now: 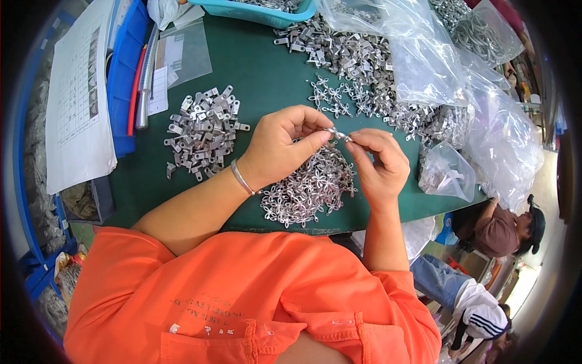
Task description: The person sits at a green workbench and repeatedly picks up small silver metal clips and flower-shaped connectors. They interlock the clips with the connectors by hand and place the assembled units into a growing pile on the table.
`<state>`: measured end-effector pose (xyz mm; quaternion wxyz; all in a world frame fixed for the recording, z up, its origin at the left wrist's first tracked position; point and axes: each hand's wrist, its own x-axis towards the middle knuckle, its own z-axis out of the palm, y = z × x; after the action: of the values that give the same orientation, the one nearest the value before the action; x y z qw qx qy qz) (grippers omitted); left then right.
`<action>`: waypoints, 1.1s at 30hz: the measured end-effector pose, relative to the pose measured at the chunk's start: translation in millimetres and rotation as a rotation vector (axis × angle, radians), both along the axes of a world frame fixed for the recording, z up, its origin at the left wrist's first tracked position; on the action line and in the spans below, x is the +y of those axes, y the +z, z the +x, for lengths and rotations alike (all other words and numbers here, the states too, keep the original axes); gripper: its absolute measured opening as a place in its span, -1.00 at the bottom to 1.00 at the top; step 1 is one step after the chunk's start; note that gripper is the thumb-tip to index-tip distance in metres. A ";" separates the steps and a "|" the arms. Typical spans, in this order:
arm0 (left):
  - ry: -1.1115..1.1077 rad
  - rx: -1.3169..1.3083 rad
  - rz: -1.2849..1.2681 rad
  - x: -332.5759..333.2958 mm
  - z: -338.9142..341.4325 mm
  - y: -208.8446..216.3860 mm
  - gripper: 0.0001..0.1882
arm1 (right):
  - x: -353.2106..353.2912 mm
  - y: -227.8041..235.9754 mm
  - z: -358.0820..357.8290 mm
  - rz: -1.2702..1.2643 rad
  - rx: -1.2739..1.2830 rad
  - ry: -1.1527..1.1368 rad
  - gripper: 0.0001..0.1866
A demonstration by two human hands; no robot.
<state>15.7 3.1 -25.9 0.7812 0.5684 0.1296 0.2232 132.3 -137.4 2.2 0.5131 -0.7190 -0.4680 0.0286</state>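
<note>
Work appears unfinished: around the grip, looped metal parts (303, 194) lie heaped at seven o'clock, tabbed brackets (203, 130) at nine and another metal heap (367, 60) near one, though which are done is unclear. The left hand (276, 142), angled in from eight o'clock, and right hand (387, 167), from five, pinch a small silvery piece (337, 134) between fingertips.

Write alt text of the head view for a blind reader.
A person's left hand and right hand pinch a small metal piece near a pile of looped metal parts on a green table. A heap of metal tabs lies left; clear plastic bags lie upper right.
</note>
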 end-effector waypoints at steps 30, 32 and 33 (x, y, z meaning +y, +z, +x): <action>-0.134 0.033 0.289 9.1 -4.7 2.6 -0.79 | -3.5 15.1 16.5 -0.182 0.012 0.231 -0.89; -0.149 0.033 0.330 7.8 -4.8 3.2 -0.79 | 10.3 5.1 20.5 -0.283 -0.098 -0.047 -0.88; -0.137 0.027 0.343 7.3 -4.6 3.7 -0.80 | 16.4 -4.2 22.1 -0.283 -0.088 -0.145 -0.89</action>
<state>11.1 10.4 -22.2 0.6844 0.7037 0.0612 0.1806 154.4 -121.1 -1.9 0.3866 -0.8164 -0.4282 0.0258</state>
